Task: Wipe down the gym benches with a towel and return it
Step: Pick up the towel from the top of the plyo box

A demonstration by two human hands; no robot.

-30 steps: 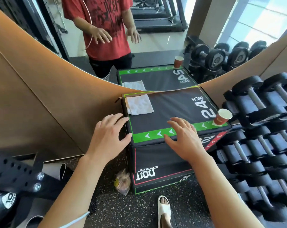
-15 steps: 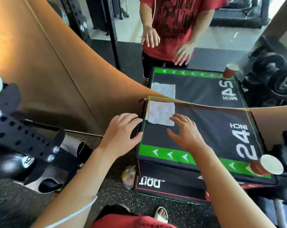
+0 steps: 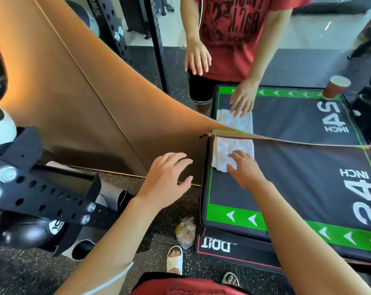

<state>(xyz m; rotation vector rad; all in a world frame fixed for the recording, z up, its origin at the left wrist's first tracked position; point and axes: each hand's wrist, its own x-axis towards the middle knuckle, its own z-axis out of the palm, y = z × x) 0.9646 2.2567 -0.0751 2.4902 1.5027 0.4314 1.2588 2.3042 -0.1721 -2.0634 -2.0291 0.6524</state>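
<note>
White towel (image 3: 227, 151) is laid flat at far-left corner of black/green padded box (image 3: 297, 184), by the mirror. It is touched by R hand (image 3: 245, 169), fingers straight, no grasp. L hand (image 3: 166, 184) is held relaxed beside box, nothing gripped.

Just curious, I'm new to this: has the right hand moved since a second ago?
Yes. The right hand left the box's green near edge and travelled toward the mirror; its fingers now rest on the white towel in the far corner.
</note>
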